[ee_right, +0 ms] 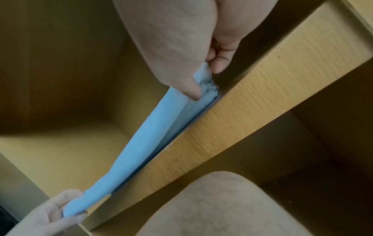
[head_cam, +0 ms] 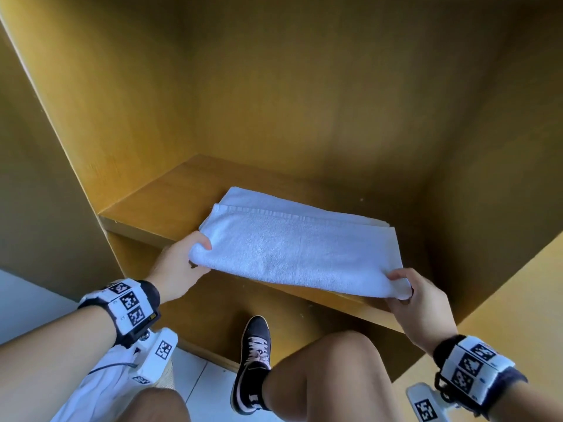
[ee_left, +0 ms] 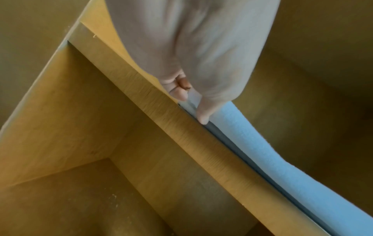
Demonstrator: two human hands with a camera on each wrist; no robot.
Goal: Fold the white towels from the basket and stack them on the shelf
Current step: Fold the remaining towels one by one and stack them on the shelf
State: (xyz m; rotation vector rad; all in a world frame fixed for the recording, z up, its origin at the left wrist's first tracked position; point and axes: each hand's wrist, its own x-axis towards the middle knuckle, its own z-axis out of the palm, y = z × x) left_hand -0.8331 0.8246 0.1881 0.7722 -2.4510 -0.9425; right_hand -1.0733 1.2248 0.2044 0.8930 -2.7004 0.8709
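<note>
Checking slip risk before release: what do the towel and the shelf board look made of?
Towel: white looped terry, probably cotton; nubby pile, stitched hem band. Shelf: wood-grain laminate or veneer, apparently matte; fine printed-looking grain, square edge.

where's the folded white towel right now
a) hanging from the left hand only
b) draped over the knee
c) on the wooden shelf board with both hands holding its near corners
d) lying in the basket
c: the folded white towel lies on the wooden shelf board, with the left hand and right hand each pinching a near corner at the front edge.
</note>
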